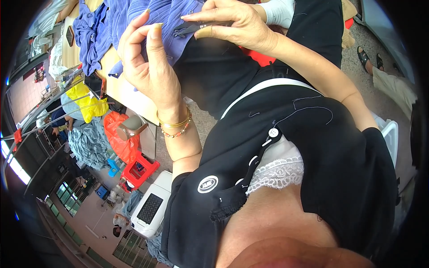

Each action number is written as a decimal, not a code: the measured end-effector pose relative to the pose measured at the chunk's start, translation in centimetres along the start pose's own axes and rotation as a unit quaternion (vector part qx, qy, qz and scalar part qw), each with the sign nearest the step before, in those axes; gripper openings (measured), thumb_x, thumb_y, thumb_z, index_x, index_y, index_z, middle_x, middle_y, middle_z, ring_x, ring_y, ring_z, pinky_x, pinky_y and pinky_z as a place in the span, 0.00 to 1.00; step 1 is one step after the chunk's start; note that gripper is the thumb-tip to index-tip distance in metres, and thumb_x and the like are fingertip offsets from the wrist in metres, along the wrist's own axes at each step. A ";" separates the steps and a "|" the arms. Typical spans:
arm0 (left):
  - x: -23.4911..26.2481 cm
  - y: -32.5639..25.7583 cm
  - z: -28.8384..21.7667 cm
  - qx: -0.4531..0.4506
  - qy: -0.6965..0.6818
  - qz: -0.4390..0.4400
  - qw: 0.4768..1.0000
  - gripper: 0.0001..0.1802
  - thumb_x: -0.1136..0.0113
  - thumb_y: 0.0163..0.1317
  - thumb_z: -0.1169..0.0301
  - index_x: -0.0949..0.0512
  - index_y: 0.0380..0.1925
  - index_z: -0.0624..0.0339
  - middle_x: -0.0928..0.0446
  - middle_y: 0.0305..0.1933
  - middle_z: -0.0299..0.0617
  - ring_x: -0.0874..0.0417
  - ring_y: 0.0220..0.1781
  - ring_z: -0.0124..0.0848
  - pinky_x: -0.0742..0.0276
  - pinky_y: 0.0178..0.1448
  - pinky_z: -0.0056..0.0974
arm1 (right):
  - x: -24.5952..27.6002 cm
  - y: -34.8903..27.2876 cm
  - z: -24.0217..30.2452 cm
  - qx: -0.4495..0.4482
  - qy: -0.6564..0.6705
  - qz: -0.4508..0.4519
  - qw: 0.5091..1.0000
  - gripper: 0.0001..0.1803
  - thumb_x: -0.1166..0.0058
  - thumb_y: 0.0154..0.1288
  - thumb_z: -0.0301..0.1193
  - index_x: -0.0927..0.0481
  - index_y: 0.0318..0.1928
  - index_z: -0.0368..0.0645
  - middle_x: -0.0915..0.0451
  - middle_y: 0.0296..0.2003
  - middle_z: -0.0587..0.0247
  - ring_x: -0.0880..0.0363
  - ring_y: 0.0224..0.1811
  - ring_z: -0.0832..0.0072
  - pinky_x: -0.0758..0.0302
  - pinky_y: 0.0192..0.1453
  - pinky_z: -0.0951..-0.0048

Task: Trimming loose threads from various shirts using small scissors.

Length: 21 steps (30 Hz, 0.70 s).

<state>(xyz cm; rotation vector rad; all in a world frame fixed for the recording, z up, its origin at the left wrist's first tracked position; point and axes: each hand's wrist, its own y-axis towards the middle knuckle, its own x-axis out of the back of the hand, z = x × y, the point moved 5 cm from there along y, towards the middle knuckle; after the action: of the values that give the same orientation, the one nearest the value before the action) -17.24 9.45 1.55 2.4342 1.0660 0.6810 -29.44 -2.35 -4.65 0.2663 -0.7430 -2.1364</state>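
Note:
A purple ribbed knit garment point(154, 13) lies at the top, running over the table edge towards my lap. In front of it my left hand point(149, 60) is raised, its thumb and a finger pinched together at the tips. Whatever may be between them is too fine to make out. My right hand point(239, 29) is closed around a small dark tool that looks like thread snips point(190, 29), its tip pointing left over the garment. Thumb and forefinger lie on either side of this tool. Yellowish wrapping covers some of my fingertips.
A light wooden table point(109, 62) stands at the upper left with a phone point(70, 35) on it. Below are a yellow bag point(87, 100), a red bag point(118, 134), a red stool point(138, 172) and heaped blue-grey cloth point(89, 145). Another person's sandalled foot point(364, 60) shows at right.

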 end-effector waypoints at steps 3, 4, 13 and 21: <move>-0.1 -0.1 -0.2 0.011 -0.013 0.003 1.000 0.03 0.37 0.66 0.76 0.20 0.37 0.64 0.21 0.54 0.44 0.22 0.55 0.29 0.28 0.62 0.34 | 0.1 0.0 -0.4 0.053 -0.055 -0.002 0.997 0.21 0.31 0.59 0.23 0.15 0.54 0.40 0.28 0.32 0.67 0.29 0.33 0.76 0.33 0.38 0.75; -0.1 -0.1 -0.2 0.011 -0.013 0.003 1.000 0.03 0.37 0.66 0.76 0.20 0.37 0.64 0.21 0.54 0.44 0.22 0.55 0.29 0.28 0.62 0.34 | -0.1 0.0 0.0 0.100 -0.121 0.007 0.988 0.21 0.31 0.59 0.23 0.15 0.54 0.40 0.28 0.32 0.66 0.29 0.33 0.76 0.33 0.38 0.75; 0.0 -0.1 -0.1 0.015 -0.025 0.001 1.000 0.03 0.36 0.66 0.77 0.20 0.38 0.64 0.20 0.54 0.44 0.22 0.54 0.28 0.27 0.59 0.31 | 0.0 -0.2 -0.2 0.012 0.020 -0.020 1.000 0.21 0.30 0.58 0.23 0.15 0.54 0.40 0.29 0.31 0.67 0.30 0.33 0.77 0.34 0.37 0.76; -0.2 -0.1 -0.2 0.014 -0.033 0.002 0.999 0.03 0.37 0.66 0.77 0.20 0.39 0.64 0.20 0.54 0.44 0.22 0.52 0.26 0.26 0.57 0.29 | -0.2 0.0 -0.6 0.002 0.027 -0.016 1.000 0.19 0.31 0.59 0.22 0.14 0.52 0.40 0.28 0.30 0.67 0.29 0.32 0.77 0.33 0.35 0.76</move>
<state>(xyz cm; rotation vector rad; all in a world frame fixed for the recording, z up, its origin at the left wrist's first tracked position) -17.48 9.41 1.61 2.4647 1.0511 0.5878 -29.03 -2.42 -5.17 0.3387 -0.7156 -2.1496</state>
